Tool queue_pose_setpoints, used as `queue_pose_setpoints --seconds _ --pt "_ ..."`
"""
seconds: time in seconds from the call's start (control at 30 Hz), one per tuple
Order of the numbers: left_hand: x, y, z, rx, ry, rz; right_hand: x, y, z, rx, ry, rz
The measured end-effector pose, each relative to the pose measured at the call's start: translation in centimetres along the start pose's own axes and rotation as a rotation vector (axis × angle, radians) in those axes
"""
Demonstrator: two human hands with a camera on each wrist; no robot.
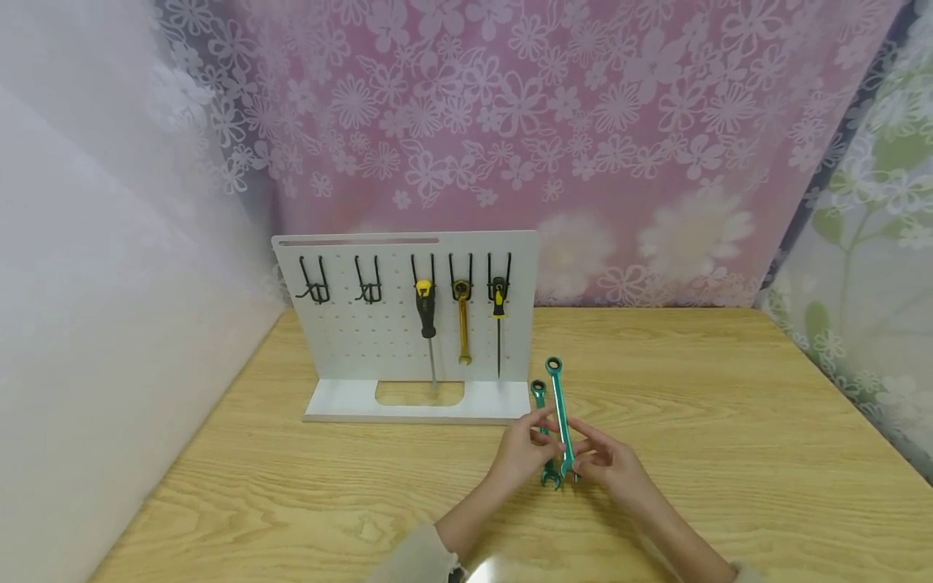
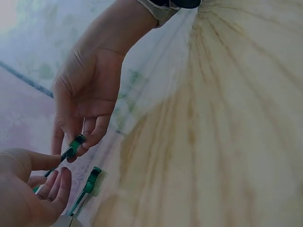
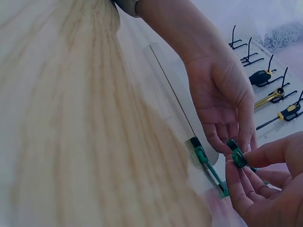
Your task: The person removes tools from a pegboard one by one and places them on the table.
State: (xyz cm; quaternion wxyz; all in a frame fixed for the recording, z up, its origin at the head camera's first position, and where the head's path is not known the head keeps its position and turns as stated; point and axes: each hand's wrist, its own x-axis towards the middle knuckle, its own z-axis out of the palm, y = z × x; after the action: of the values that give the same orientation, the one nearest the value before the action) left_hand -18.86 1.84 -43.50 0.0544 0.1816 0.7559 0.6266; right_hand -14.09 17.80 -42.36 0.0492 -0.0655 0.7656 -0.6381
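Observation:
In the head view, a green combination wrench (image 1: 559, 401) is raised off the table at a tilt, its ring end up and its open end low. My left hand (image 1: 519, 453) pinches its lower shank between thumb and fingers. From the other side, my right hand (image 1: 618, 476) holds it near the open end. A second green wrench (image 1: 539, 392) lies just left of it on the table, partly hidden by my left fingers. The right wrist view shows this lying wrench (image 3: 208, 165) apart from both hands, beside the held wrench's end (image 3: 238, 157).
A white pegboard (image 1: 350, 340) stands behind and left of my hands. On its hooks hang a large screwdriver (image 1: 426, 312), a gold wrench (image 1: 463, 324) and a small screwdriver (image 1: 499, 304). Two left hooks (image 1: 315, 283) carry no tool. Floral curtains border the wooden table (image 1: 255, 486).

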Motion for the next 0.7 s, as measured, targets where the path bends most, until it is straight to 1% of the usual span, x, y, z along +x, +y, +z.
queue_pose_setpoints --seconds 0.17,0.27,0.47,0.6,0.7 --pt "0.1 -0.6 0.2 0.025 0.003 0.017 0.0 0.3 -0.1 -0.009 0.007 0.029" --pt "0.1 -0.9 0.1 0.041 0.002 0.039 0.1 0.6 0.1 -0.017 0.019 0.039" --pt "0.1 -1.5 0.0 0.141 -0.008 0.07 0.0 0.9 0.4 -0.022 0.052 0.089" --pt "0.2 -1.7 -0.1 0.156 -0.027 0.066 0.0 0.9 0.5 -0.031 0.071 0.117" --pt "0.3 -1.8 -0.1 0.138 -0.042 0.038 -0.1 0.9 0.5 -0.044 0.071 0.122"
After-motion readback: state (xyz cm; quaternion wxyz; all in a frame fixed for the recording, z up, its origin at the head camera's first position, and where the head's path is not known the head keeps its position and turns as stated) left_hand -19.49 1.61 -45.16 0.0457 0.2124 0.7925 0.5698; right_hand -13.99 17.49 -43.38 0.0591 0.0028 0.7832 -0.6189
